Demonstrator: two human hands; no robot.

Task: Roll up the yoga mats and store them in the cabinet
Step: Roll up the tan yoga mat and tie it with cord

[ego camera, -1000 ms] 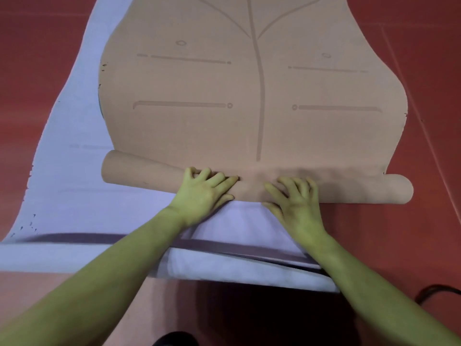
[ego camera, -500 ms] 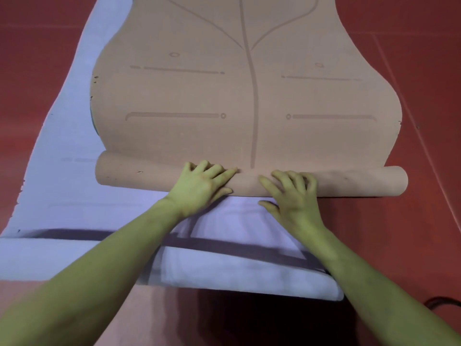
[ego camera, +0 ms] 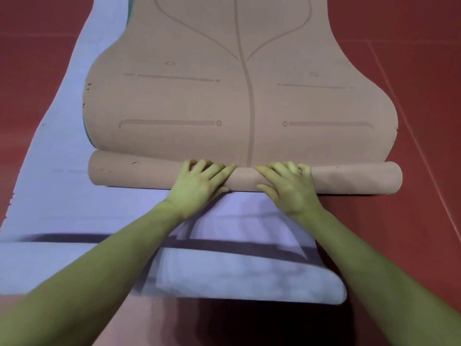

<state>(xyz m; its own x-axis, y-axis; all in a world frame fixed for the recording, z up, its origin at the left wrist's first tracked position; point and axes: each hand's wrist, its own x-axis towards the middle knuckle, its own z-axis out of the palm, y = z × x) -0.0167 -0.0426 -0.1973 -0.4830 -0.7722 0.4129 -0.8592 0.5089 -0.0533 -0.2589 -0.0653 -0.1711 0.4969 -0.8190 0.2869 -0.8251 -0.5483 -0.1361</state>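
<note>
A tan yoga mat point(ego camera: 189, 101) with printed lines lies flat, stretching away from me. Its near end is wound into a roll point(ego camera: 129, 174) that spans the mat's width. My left hand point(ego camera: 199, 186) and my right hand point(ego camera: 289, 188) sit side by side on the roll's middle. On both hands the fingers curve over the top of the roll and the thumbs lie on its near side. Under it lies a lilac mat point(ego camera: 62, 196), offset to the left, whose near end point(ego camera: 249, 283) is folded or rolled over by my forearms.
Red floor point(ego camera: 424, 221) surrounds the mats on both sides. A thin green edge point(ego camera: 87, 136) peeks out under the tan mat's left side. No cabinet is in view.
The roll has turned further away from me and grown thicker. Both hands went forward with it, and their fingers now curve over its top instead of lying flat.
</note>
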